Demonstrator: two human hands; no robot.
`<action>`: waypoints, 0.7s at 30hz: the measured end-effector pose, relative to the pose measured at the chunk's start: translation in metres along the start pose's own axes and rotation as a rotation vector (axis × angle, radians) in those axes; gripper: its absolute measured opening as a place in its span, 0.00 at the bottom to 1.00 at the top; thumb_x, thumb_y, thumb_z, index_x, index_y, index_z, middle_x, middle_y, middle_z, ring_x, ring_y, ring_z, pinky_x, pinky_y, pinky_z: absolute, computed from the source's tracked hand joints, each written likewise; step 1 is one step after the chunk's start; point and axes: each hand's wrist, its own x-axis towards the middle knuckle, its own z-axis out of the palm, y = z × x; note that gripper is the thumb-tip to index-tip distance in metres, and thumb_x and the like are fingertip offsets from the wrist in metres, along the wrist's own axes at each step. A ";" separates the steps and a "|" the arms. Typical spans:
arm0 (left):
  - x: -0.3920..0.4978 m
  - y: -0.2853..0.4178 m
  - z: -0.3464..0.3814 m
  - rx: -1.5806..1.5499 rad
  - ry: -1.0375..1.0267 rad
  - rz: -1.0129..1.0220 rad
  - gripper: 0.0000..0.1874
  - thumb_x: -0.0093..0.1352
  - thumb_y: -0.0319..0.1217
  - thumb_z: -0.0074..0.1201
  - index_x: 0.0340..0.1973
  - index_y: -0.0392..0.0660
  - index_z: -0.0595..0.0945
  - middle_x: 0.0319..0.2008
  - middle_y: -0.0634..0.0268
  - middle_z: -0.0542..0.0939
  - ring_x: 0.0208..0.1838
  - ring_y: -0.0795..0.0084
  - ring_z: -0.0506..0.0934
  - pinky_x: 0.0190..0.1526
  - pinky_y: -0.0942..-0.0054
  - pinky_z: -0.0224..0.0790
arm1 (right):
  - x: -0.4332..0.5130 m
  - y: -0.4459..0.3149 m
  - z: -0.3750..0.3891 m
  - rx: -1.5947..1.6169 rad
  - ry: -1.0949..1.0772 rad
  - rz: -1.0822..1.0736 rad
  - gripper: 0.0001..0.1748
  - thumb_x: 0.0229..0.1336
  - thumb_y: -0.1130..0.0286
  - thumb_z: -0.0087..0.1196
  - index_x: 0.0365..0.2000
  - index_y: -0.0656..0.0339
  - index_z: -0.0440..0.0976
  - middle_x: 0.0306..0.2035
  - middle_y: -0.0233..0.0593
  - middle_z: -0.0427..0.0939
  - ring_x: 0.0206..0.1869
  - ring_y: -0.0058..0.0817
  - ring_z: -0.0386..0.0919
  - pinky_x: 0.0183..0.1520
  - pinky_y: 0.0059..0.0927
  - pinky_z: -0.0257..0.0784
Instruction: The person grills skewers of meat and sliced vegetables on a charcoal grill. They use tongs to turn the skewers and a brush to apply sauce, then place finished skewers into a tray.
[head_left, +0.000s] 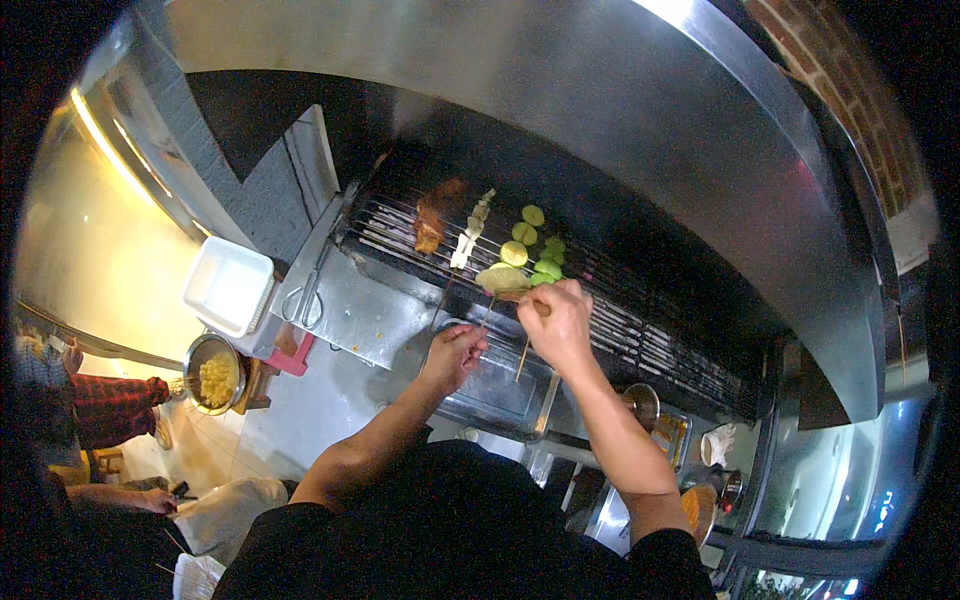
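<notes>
My right hand (556, 319) is closed around the handle of a basting brush (504, 280), its pale bristles over the near end of a skewer of round green vegetable slices (514, 253). The thin stick of that skewer runs down to my left hand (454, 355), which pinches it between thumb and fingers. Beside the brush lies a skewer of bright green vegetable pieces (549, 266). To the left, a skewer of white pieces (468, 236) and a browned piece of meat or similar food (430, 225) rest on the grill grate (379, 232).
A metal hood (525, 82) arches over the grill. Scissors (303, 300) lie on the metal ledge, near a white plastic tub (229, 285). A metal bowl of yellow food (216, 379) stands lower left, near other people. Metal bowls and a tray (684, 442) sit at right.
</notes>
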 end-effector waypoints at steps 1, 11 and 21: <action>0.000 0.001 0.000 0.023 -0.011 -0.014 0.05 0.65 0.31 0.56 0.32 0.45 0.77 0.23 0.70 0.78 0.22 0.83 0.71 0.20 0.85 0.56 | -0.006 -0.002 -0.001 0.020 -0.004 0.017 0.08 0.45 0.65 0.55 0.22 0.58 0.77 0.24 0.37 0.77 0.37 0.36 0.72 0.44 0.38 0.60; 0.005 0.004 0.001 0.010 -0.148 -0.058 0.07 0.66 0.32 0.54 0.37 0.44 0.79 0.23 0.71 0.76 0.22 0.84 0.69 0.20 0.85 0.54 | 0.114 0.031 0.001 -0.007 0.065 0.291 0.18 0.53 0.57 0.49 0.29 0.63 0.76 0.32 0.53 0.78 0.38 0.50 0.76 0.41 0.43 0.70; 0.002 0.003 0.005 0.128 -0.071 0.035 0.08 0.65 0.32 0.56 0.36 0.42 0.80 0.22 0.69 0.78 0.18 0.86 0.65 0.19 0.86 0.51 | -0.014 -0.016 0.008 -0.074 0.097 0.017 0.07 0.45 0.66 0.56 0.21 0.58 0.76 0.23 0.37 0.75 0.36 0.36 0.70 0.41 0.39 0.59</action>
